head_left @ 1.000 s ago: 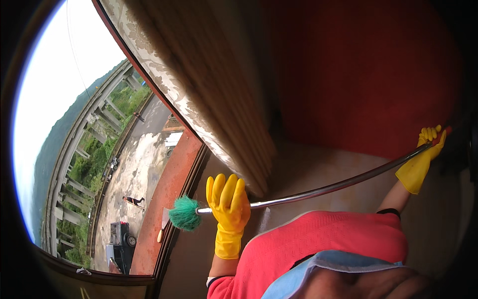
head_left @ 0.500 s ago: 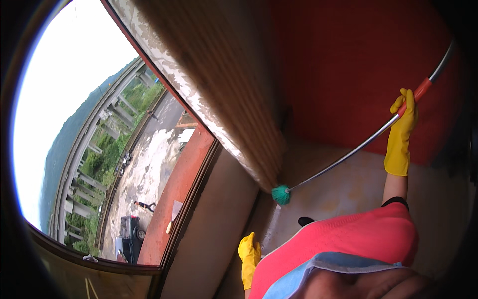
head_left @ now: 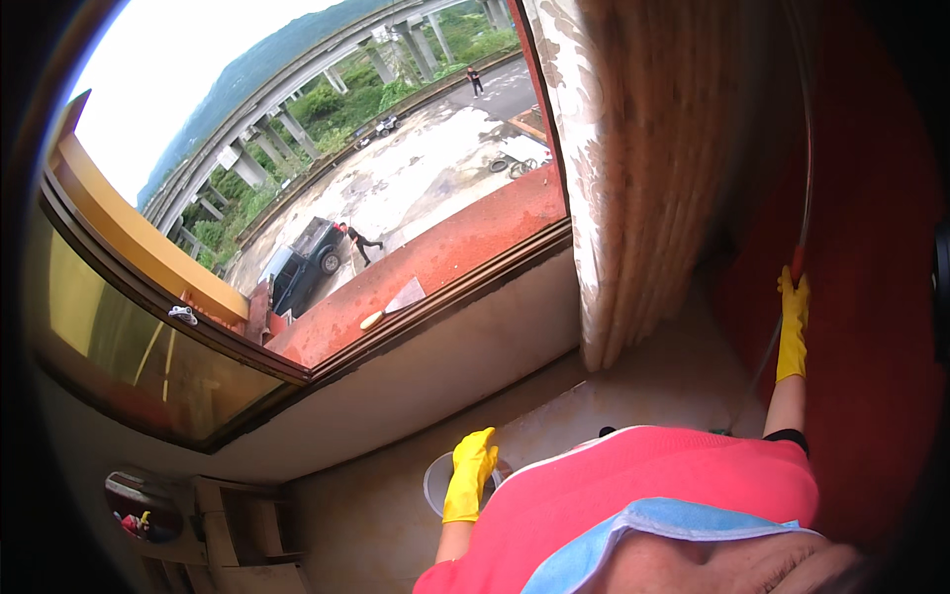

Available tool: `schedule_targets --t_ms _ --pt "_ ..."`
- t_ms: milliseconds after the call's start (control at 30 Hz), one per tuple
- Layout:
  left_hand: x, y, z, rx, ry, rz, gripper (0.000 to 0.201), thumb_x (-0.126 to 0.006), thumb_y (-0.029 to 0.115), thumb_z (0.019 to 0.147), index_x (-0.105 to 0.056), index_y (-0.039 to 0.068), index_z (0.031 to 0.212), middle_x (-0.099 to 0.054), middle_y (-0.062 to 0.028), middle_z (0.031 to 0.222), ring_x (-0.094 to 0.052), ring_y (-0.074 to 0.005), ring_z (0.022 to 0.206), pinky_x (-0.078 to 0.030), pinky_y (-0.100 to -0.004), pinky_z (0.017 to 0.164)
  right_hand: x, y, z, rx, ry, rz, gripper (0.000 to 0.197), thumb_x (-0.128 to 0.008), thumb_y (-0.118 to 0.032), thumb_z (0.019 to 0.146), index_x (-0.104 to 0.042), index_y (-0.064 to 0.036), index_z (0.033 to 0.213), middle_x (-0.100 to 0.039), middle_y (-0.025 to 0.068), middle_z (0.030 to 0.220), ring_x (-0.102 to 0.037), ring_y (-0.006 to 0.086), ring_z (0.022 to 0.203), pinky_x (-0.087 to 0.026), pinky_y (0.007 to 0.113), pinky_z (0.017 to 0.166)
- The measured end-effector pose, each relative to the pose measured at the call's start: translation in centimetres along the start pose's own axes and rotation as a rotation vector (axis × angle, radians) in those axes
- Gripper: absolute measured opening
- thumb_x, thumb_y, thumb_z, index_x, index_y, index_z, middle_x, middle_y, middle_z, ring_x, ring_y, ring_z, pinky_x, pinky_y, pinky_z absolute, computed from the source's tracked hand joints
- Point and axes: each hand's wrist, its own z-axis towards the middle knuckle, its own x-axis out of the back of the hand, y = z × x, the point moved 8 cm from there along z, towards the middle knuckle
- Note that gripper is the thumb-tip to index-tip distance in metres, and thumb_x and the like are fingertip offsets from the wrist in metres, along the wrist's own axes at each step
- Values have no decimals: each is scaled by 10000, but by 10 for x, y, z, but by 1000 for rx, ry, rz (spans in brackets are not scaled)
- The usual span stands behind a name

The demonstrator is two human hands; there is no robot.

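My right hand point(head_left: 794, 327), in a yellow rubber glove, is closed round a long metal pole point(head_left: 807, 158) at its red grip. The pole runs upward past the hand and down below it, and a bit of its green brush head point(head_left: 720, 432) shows above my pink top. My left hand point(head_left: 472, 473) wears a matching yellow glove. Its fingers are curled, and what they hold, if anything, is hidden. Behind and below that glove is a pale round bucket point(head_left: 433, 485); whether the hand touches it I cannot tell.
A sliding window point(head_left: 445, 282) opens onto a yard with a truck, people and a viaduct. On its red outer ledge lies a scraper point(head_left: 393, 303) with a yellowish handle. A gathered curtain point(head_left: 643, 198) hangs beside a red wall point(head_left: 861, 327). Wooden shelving point(head_left: 242, 525) and a mirror point(head_left: 143, 505) are at lower left.
My view has turned left, bringing the bucket, shelving and mirror in. The pole now stands steeper, close to the red wall, and its green head has moved right, away from the curtain's foot.
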Motion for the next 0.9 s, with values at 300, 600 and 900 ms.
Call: schedule_targets --t_ms 300,600,900 --pt "-74 -41 -21 583 -115 -874 375 -619 180 938 -608 72 1297 -623 -157 1276 -604 -333 1144 -492 -377 983 -68 108 123 -58 21 -346 498 -562 -374 966 -579 -3 1298 -670 211 1145 -646 342 1055 -484 411 912" --pt "-171 -111 -171 953 -234 -696 461 -752 138 843 -630 59 1280 -673 -147 1241 -618 -293 1173 -465 -383 1006 -87 115 166 248 160 -486 436 -596 -377 939 -672 -47 1213 -680 192 1194 -654 353 1091 -522 425 936" --pt "-142 -100 -146 949 -234 -754 483 -757 117 855 -601 25 1303 -668 -154 1239 -627 -273 1139 -480 -361 986 -10 -248 -40 993 783 -8 224 -574 -95 986 -662 67 1113 -731 187 954 -725 281 771 -609 329 701"
